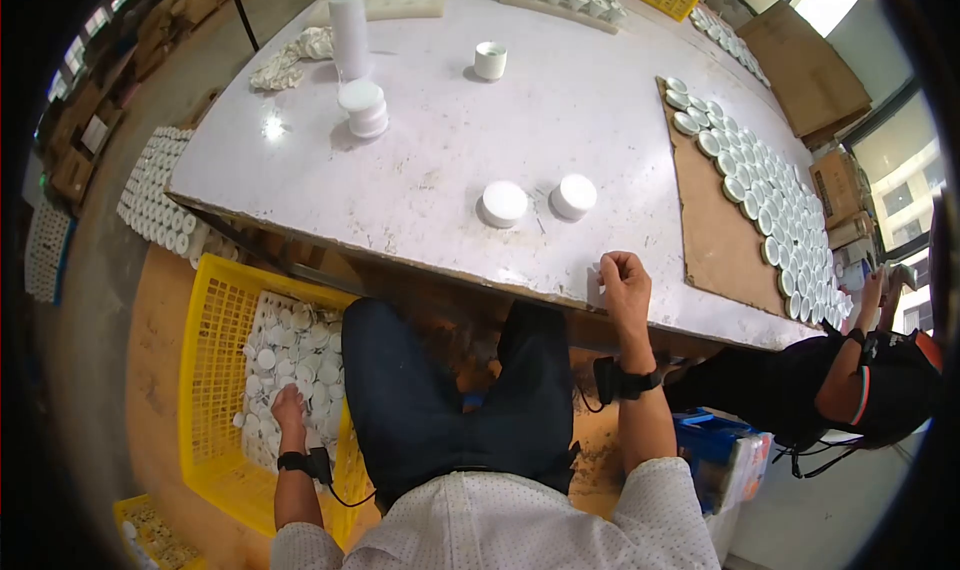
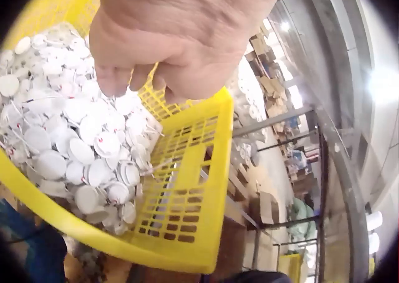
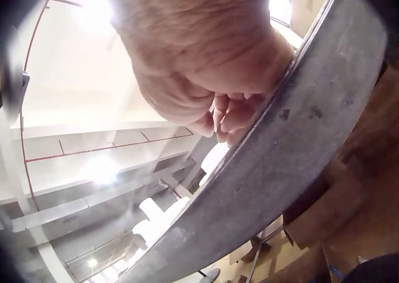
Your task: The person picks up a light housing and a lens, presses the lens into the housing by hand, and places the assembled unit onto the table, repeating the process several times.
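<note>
My left hand (image 1: 289, 406) hangs over a yellow plastic basket (image 1: 212, 315) beside my left leg, fingers bent loosely downward. Many white round discs (image 2: 81, 151) fill the basket, with thin wires and small red spots among them. In the left wrist view, the hand (image 2: 171, 43) is above the heap and nothing shows between its fingers. My right hand (image 1: 626, 288) rests at the table's front edge, fingers loosely curled, with no object visible in it. Nearest to it on the table (image 1: 420, 170) stand two short white round pieces, a right one (image 1: 574, 197) and a left one (image 1: 504, 203).
Farther back are a stack of white discs (image 1: 364, 110), a tall white roll (image 1: 349, 35), a crumpled cloth (image 1: 290, 62) and a white cup (image 1: 490, 61). Rows of white cups (image 1: 745, 175) cover a cardboard sheet (image 1: 700, 225) at right. Another person (image 1: 800, 385) is beside the table.
</note>
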The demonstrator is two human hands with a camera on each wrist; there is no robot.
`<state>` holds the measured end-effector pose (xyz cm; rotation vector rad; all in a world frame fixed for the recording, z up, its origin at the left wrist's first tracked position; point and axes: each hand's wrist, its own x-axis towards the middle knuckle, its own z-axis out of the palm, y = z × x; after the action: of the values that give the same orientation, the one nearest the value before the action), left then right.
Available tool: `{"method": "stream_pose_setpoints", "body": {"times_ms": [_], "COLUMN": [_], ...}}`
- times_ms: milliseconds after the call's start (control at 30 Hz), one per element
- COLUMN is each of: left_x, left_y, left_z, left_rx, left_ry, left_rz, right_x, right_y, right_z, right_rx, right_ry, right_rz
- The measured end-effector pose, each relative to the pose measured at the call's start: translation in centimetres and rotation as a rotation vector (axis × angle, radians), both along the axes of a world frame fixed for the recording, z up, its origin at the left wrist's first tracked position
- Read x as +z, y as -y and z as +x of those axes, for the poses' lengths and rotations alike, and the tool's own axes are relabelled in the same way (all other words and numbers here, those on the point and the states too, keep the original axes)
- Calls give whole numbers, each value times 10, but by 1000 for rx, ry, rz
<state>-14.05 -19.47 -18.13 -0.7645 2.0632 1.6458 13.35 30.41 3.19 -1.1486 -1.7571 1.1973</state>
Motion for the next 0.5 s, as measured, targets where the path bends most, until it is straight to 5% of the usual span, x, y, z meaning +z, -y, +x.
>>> {"method": "stream_pose_setpoints", "body": {"times_ms": [267,300,367,500], "left_x": [82,85,89,88], "left_y": [-178,-188,-201,-204], "left_z": [27,29,34,33], "left_rx": [-727,-734,-974,-1027], "left_ry": [-561,-571,-670,-622], "left_rz": [-146,-129,-480,-477], "right_x": [-17,-16,-15,-16], "right_y": [-8,-5,0,4], "right_z": [5,5,3,3], "right_rx": [-73,-73,-85,-108], "right_ry": [12,8,37,12], "right_rz": [97,107,143,218]}}
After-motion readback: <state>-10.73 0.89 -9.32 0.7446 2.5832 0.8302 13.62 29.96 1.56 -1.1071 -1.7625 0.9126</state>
